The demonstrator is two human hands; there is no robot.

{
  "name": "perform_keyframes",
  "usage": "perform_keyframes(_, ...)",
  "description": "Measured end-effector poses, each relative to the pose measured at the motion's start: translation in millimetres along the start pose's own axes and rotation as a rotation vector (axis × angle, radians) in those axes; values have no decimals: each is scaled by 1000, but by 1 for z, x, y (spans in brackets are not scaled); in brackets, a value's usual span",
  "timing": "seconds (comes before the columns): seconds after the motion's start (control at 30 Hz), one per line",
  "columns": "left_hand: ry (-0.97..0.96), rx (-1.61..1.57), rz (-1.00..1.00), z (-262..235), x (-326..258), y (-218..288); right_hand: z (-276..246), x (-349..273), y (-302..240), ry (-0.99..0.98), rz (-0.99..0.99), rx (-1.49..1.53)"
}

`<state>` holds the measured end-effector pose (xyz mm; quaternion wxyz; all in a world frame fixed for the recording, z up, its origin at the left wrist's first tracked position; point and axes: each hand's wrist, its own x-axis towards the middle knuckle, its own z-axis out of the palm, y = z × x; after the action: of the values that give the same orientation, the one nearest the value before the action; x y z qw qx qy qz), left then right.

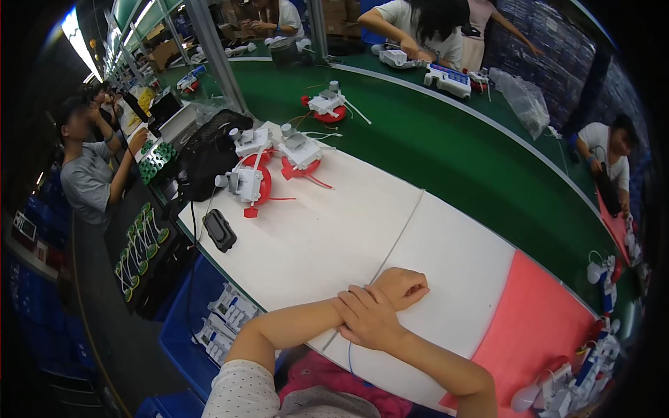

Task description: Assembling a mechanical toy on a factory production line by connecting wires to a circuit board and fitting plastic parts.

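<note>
My right hand (369,318) clasps my left forearm (300,326); my left hand (401,288) curls loosely above the white tabletop (313,240), three red-and-white plastic assemblies (245,184) ahead to its left.

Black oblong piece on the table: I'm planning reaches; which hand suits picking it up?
Likely the left hand: its forearm lies nearer the black piece. The right hand, clasping that forearm, must let go and reach across.

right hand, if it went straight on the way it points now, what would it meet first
The left forearm near the wrist, which the right hand clasps. Beyond it lies white tabletop, then perhaps the black case, though depth is unclear.
</note>
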<state>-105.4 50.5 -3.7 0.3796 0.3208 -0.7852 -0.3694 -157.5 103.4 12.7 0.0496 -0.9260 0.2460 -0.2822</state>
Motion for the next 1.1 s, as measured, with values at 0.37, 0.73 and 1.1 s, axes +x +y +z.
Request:
perform_keyframes(0.37,-41,57,-78,-4,-2,6,6,-4,-1,-34,3,28)
perform_keyframes(0.73,-2,27,-52,-2,0,3,6,0,0,74,-17,14)
perform_keyframes(1.1,-45,34,-95,-3,-1,6,10,-3,-1,67,-19,47)
